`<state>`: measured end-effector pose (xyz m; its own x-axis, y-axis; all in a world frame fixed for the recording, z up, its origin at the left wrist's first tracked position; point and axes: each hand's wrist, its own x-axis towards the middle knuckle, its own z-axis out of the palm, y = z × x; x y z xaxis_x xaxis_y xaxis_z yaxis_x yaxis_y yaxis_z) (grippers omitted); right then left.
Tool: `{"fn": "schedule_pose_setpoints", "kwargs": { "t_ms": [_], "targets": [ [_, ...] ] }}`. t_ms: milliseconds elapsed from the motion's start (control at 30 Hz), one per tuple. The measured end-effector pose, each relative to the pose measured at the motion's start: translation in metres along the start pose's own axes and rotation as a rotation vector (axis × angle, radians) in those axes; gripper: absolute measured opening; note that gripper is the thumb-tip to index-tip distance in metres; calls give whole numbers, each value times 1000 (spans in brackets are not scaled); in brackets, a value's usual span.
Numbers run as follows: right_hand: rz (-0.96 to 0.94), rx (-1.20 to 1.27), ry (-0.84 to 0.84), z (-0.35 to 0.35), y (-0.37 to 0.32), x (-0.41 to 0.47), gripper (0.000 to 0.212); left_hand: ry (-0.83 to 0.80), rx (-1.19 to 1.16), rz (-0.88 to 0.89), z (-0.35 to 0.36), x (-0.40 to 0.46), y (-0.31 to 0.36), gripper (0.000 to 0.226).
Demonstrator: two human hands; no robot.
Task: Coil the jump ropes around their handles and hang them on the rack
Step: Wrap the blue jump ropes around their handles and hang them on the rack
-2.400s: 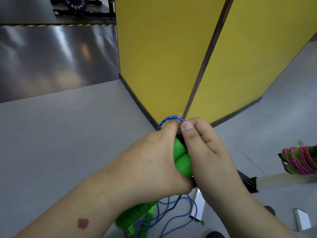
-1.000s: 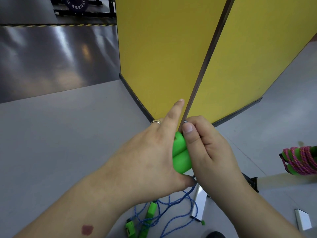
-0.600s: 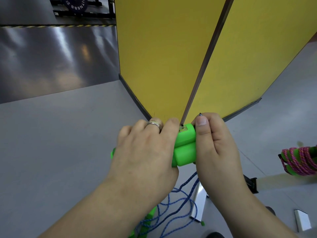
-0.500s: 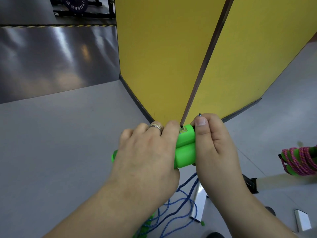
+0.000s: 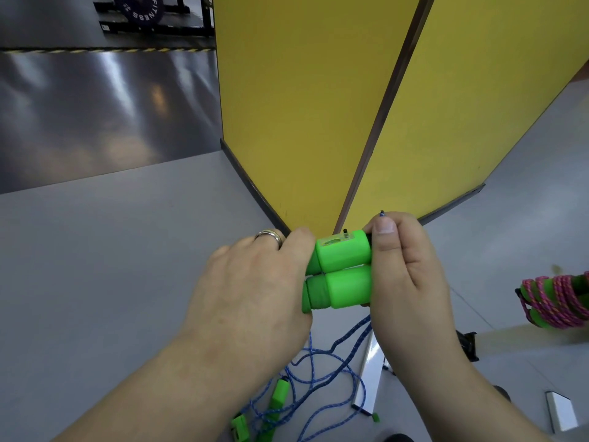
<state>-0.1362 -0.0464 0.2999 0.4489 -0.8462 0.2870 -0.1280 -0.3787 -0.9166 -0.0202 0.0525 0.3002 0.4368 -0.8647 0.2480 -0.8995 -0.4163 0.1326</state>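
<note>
Since the earliest frame, the blue loop once held above the fingers has gone and the two green handles (image 5: 339, 271) have been turned level, side by side, gripped by the left hand (image 5: 251, 291) at one end and pinched by the right hand (image 5: 403, 275) at the other. The handles are judged light, rigid and best held mid-length, while the blue rope (image 5: 322, 368), limp and tangle-prone, hangs to the floor. The handles' left ends are hidden, and the pink-wound rope (image 5: 556, 299) on the rack is cut off.
</note>
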Motion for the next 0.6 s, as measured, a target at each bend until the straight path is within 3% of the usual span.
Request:
{"fn": "schedule_pose_setpoints", "kwargs": {
  "t_ms": [200, 333, 433, 600],
  "targets": [
    [201, 150, -311, -18, 5, 9, 36, -41, 8, -55, -9, -2, -11, 36],
    [213, 56, -502, -32, 8, 16, 27, -77, -63, -106, -17, -3, -20, 35],
    [83, -67, -522, -35, 9, 16, 25, -113, -130, -152, -21, -2, -26, 31],
    [-58, -312, -371, -24, 20, 10, 28, -184, -325, -210, -31, -3, -31, 30]
  ]
}}
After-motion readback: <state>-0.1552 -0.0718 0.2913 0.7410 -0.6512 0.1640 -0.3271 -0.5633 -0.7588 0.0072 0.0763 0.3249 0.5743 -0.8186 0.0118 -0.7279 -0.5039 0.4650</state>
